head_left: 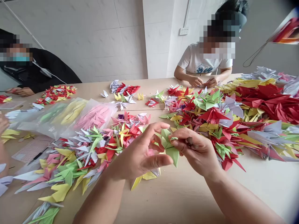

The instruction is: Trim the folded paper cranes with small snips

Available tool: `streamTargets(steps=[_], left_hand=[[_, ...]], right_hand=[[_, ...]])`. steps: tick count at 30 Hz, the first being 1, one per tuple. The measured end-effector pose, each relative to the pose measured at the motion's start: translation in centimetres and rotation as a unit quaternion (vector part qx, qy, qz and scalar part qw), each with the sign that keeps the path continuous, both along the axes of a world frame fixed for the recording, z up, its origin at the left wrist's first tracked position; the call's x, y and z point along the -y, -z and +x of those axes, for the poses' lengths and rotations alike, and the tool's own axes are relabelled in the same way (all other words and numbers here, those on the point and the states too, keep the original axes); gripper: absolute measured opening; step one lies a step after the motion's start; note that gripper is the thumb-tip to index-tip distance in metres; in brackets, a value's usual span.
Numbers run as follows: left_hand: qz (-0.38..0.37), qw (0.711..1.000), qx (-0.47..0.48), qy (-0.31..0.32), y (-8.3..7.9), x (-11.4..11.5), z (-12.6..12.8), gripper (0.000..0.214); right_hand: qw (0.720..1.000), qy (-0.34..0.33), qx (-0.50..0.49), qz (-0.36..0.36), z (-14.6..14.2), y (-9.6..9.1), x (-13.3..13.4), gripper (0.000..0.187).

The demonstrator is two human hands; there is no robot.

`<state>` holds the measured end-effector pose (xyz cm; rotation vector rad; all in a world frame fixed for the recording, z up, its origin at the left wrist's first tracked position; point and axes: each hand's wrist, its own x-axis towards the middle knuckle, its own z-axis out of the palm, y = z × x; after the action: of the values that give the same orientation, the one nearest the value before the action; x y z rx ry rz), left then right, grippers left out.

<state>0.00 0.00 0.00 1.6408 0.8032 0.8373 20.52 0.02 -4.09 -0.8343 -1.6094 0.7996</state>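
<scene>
Head view: green folded paper held in the gap between two colourful heaps

Tabletop (168, 199) spreads nearest the body, its pale wood giving both forearms room to move low and toward the right. On the left, a long heap of folded paper (90, 152) hems that space in; on the right, a taller mixed heap (210, 116) closes it off beyond the right hand (196, 149). The table's far edge runs along below the wall (93, 40), where a person in a white shirt (195, 59) sits.

Both forearms angle inward from below. The green folded paper (174, 153) is raised above the table, its right side pinched between right thumb and forefinger. The left hand (140, 152) curves around its other side, thumb and fingers spread apart; whether they touch the paper, I cannot tell
</scene>
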Motion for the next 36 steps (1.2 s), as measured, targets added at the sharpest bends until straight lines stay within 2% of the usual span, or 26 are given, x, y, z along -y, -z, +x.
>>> streamTargets(steps=[3, 6, 12, 18, 23, 26, 30, 36], left_hand=[[-0.033, 0.999, 0.01, 0.015, -0.7, -1.1, 0.8, 0.035], [-0.06, 0.998, 0.033, 0.004, 0.0, -1.8, 0.7, 0.021], [-0.078, 0.992, 0.097, -0.021, 1.1, -3.1, 0.3, 0.012], [-0.092, 0.991, 0.098, -0.025, 1.5, -4.1, -0.4, 0.003], [-0.122, 0.983, 0.129, -0.042, 1.8, -4.5, -0.6, 0.006], [-0.136, 0.981, 0.131, -0.045, 1.6, -4.5, -0.7, 0.008], [-0.119, 0.984, 0.125, -0.05, 1.2, -4.3, -0.8, 0.007], [-0.1, 0.991, 0.077, -0.043, 0.9, -3.9, -0.7, 0.006]], right_hand=[[1.0, 0.01, -0.021, 0.017, 0.1, -1.6, -0.3, 0.007], [0.999, 0.007, -0.036, 0.017, -0.3, -2.3, -0.9, 0.008], [0.999, -0.042, -0.03, 0.017, -1.1, -2.7, -2.2, 0.01], [0.994, -0.091, 0.062, -0.022, 0.7, -3.0, -3.4, 0.015], [0.985, -0.028, 0.153, -0.072, 2.5, -3.3, -3.5, 0.019], [0.978, -0.026, 0.186, -0.086, 2.9, -3.5, -3.1, 0.026], [0.972, -0.001, 0.229, -0.051, 2.8, -3.3, -2.6, 0.025], [0.963, 0.059, 0.26, 0.048, 2.6, -3.2, -2.5, 0.029]])
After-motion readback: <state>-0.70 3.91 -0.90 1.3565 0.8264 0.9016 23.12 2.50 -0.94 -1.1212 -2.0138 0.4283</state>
